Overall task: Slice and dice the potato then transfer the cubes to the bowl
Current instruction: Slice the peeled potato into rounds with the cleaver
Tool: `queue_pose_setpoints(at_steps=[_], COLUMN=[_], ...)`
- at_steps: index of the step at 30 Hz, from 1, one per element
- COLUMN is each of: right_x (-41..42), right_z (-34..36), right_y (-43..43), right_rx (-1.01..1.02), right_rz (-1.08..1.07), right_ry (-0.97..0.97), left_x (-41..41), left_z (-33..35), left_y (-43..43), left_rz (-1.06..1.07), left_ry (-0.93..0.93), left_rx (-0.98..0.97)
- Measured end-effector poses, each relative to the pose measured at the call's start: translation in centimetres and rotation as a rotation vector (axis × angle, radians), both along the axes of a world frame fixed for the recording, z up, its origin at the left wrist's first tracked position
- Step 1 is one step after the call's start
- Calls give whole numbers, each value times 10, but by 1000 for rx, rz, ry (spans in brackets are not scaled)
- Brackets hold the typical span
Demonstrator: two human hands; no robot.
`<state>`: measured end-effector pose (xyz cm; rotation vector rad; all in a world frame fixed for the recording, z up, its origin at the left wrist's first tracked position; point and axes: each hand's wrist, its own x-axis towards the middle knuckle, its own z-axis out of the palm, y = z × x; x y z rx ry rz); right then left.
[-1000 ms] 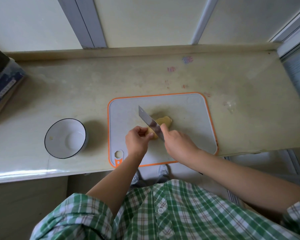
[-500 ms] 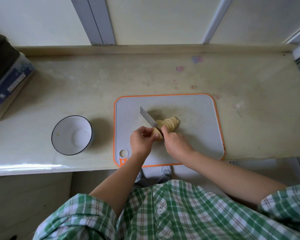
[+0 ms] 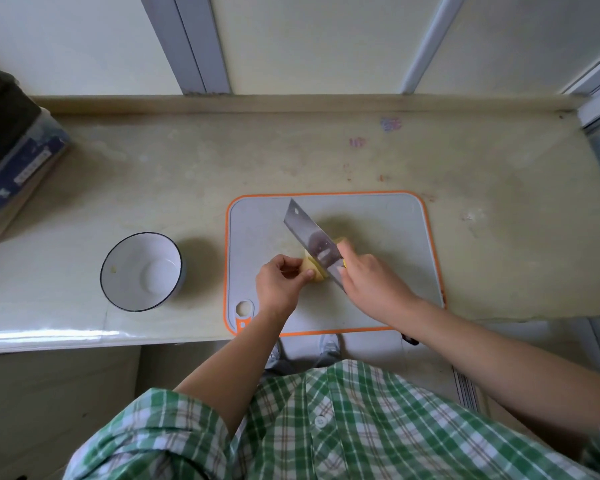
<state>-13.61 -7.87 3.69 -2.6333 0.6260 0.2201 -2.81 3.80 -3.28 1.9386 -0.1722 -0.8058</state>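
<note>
**Slicing the potato: fingertips tucked, cuts even**

On the grey, orange-rimmed cutting board (image 3: 395, 237), the left hand (image 3: 279, 284) pinched the pale yellow peeled potato (image 3: 314, 270). The right hand (image 3: 371, 282) gripped the steel cleaver (image 3: 312, 240), tilted above it. Fingertips wanted tucking back, slices even.

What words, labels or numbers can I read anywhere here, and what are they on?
No text is readable.
Dark blue box: white label strip with print, too blurred to read.
Counter: purple and pink smudges near the back, no legible letters.
Knife, cutting board, bowl: no text seen.
</note>
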Motion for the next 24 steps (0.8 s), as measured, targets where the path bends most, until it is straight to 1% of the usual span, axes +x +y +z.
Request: queue_pose_setpoints(at_steps=[6,15,24], right_x=[-7,-17,10], right_z=[6,10,0], right_y=[5,12,20], right_rx=[-36,-66,-84], right_rz=[33,34,23], right_ry=[76,110,172], left_x=[1,1,1], left_z=[0,1,1], left_y=[0,-2,-5], left_rz=[-4,-13,-23], left_ry=[-5,-26,-43], left_rx=[10,24,40])
